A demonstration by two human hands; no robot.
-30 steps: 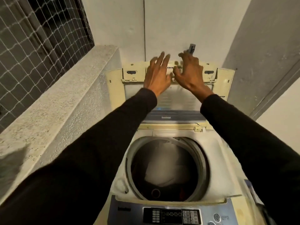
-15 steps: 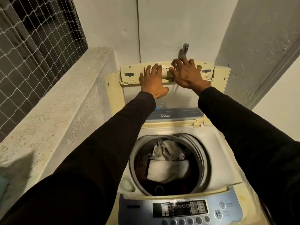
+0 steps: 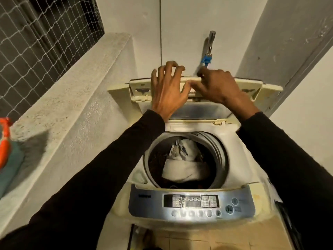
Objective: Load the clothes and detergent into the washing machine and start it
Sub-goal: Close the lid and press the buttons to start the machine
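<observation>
A cream top-loading washing machine (image 3: 239, 159) stands below me with its folding lid (image 3: 201, 109) raised at the back. White and dark clothes (image 3: 183, 163) lie in the round drum (image 3: 219, 156). My left hand (image 3: 167, 91) curls its fingers over the lid's top edge. Beside it my right hand (image 3: 218, 85) grips the same edge. The blue-grey control panel (image 3: 191, 202) with buttons faces me at the front.
A rough concrete ledge (image 3: 59, 98) runs along the left, with a netted window (image 3: 36, 38) above it. An orange and teal object (image 3: 5, 148) sits at the far left edge. A tap with a blue hose fitting (image 3: 207, 58) is on the wall behind the lid.
Both hands have taken hold of the lid's top edge and pulled it forward and down. The lid now leans toward me, folding at its hinge.
</observation>
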